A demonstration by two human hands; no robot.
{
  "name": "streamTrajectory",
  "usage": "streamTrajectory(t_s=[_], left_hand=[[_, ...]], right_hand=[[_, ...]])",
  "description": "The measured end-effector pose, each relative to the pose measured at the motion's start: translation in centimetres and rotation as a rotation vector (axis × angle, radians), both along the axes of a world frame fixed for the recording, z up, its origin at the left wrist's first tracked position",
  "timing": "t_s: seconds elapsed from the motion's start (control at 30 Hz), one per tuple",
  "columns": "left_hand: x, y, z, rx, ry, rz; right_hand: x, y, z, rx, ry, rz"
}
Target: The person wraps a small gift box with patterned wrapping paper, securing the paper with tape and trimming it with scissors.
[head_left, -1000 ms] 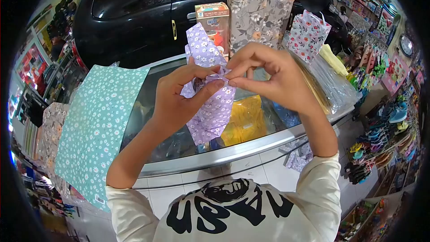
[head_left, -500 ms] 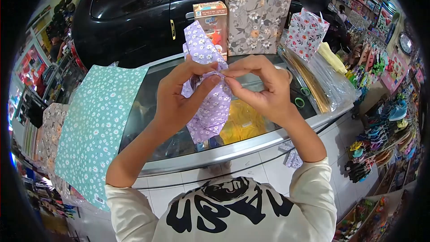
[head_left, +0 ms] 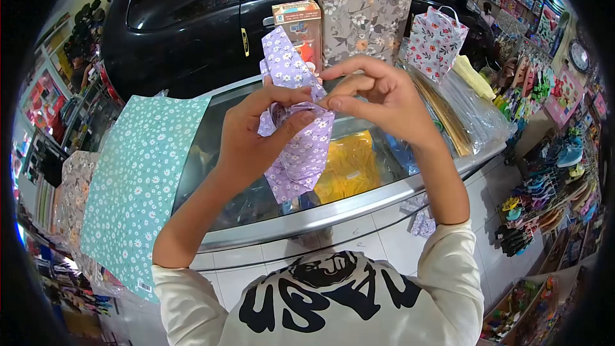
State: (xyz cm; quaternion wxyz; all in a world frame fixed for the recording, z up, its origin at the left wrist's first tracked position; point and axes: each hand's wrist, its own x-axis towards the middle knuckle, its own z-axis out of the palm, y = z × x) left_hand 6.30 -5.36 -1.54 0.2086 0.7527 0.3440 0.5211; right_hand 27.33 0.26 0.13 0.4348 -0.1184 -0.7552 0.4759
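Observation:
Lilac wrapping paper with white daisies stands gathered above the glass counter, a folded flap rising at its top. My left hand is closed on it from the left, thumb and forefinger pinching the gathered middle. My right hand pinches the paper's right edge between thumb and fingertips, forefinger raised. Whether a thin tie or tape is between the fingertips I cannot make out. Behind the paper stands a toy box with a clear window, partly hidden.
A teal daisy-patterned sheet hangs over the counter's left end. At the back stand a large grey floral gift bag and a small white floral bag. Clear plastic sleeves lie right, a yellow package shows under the glass.
My right hand has turned and lifted its forefinger, its fingertips shifting slightly right along the paper. My left hand keeps its pinch in nearly the same place.

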Motion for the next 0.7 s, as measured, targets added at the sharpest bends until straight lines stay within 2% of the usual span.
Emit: streamTrajectory(t_s=[0.1, 0.2, 0.3, 0.4, 0.5, 0.6, 0.7], left_hand=[[-0.1, 0.0, 0.1, -0.028, -0.006, -0.022], [-0.5, 0.1, 0.0, 0.022, 0.045, -0.058], [-0.7, 0.2, 0.0, 0.028, 0.027, -0.092], [-0.8, 0.1, 0.1, -0.008, 0.001, -0.093], [-0.9, 0.1, 0.2, 0.030, 0.039, -0.090], [0.0, 0.2, -0.6, 0.054, -0.092, 0.005], [0.4, 0.3, -1.0, 0.099, -0.113, 0.065]], right_hand=[[-0.1, 1.1, 0.6, 0.105, -0.085, 0.036], [-0.1, 1.4, 2.1, -0.084, -0.211, 0.108], [-0.4, 2.2, 2.8, -0.097, -0.234, 0.206], [-0.3, 1.5, 4.2, -0.055, -0.357, 0.103], [-0.3, 1.0, 4.5, 0.067, -0.372, 0.076], [-0.3, -0.2, 4.4, 0.367, -0.372, -0.068], [-0.5, -0.7, 3.3, 0.597, -0.263, -0.158]])
